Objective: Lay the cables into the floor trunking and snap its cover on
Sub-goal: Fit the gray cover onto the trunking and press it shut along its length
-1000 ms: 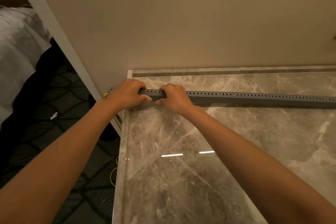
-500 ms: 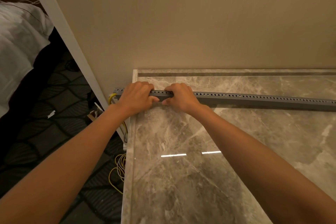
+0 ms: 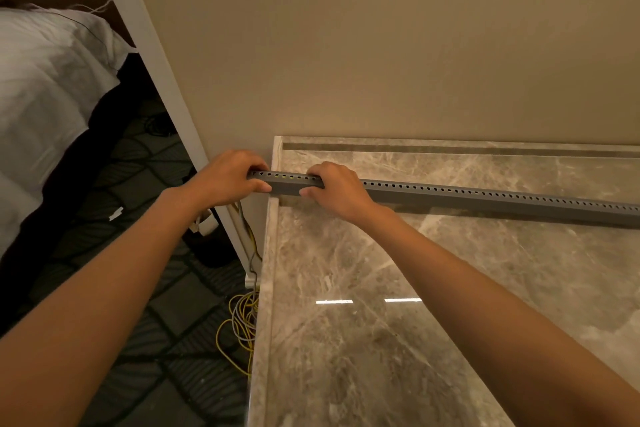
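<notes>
Lying along the marble floor (image 3: 381, 322) near the wall, the grey perforated trunking (image 3: 485, 199) has its end gripped by both the left hand (image 3: 228, 178) and right hand (image 3: 337, 189); yellow cables (image 3: 239, 326) are coiled on the carpet beside the marble edge.

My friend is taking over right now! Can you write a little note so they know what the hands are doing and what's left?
Left hand: gripping the grey trunking at its end.
Right hand: gripping it just beside the left.
Trunking lies along the marble floor, near the wall.
Yellow and grey cables sit coiled on the carpet, off the marble edge.
Left: whether the cover is fully snapped can't be told; check it.
</notes>
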The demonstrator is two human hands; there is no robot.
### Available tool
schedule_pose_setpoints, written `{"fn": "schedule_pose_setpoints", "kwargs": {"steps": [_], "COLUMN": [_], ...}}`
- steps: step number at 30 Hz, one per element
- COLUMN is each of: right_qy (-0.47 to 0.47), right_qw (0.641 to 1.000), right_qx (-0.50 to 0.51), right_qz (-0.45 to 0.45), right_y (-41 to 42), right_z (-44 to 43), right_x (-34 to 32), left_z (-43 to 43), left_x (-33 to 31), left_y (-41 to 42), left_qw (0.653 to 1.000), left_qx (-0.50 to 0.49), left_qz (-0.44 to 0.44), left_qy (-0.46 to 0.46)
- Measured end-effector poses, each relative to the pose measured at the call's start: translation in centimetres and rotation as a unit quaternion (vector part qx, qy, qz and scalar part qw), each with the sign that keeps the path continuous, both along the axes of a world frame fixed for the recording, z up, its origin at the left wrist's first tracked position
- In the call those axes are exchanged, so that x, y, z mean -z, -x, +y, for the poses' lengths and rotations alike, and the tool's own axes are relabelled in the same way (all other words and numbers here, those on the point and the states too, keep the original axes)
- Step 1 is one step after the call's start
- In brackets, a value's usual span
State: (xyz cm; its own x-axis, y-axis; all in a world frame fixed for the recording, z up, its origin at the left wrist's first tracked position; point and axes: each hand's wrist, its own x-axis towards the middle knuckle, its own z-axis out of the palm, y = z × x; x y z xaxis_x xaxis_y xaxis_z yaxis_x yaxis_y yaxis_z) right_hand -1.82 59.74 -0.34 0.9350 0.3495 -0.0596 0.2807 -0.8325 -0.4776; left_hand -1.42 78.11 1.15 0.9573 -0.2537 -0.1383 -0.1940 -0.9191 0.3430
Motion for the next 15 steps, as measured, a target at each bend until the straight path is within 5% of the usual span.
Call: {"fn": "schedule_pose_setpoints", "kwargs": {"steps": [15], "right_qy": [-0.003], "right_qw": [1.0], "right_qx": [0.002], "right_qz": [-0.005], "right_y": [-0.2], "right_z": [0.33], "right_x": [0.09], "left_z": [-0.26], "left_x": [-0.23], "left_y": [-0.13], "left_qw": [0.999], "left_qx": [0.016], "left_qz": [-0.01], "left_qy": [-0.044]}}
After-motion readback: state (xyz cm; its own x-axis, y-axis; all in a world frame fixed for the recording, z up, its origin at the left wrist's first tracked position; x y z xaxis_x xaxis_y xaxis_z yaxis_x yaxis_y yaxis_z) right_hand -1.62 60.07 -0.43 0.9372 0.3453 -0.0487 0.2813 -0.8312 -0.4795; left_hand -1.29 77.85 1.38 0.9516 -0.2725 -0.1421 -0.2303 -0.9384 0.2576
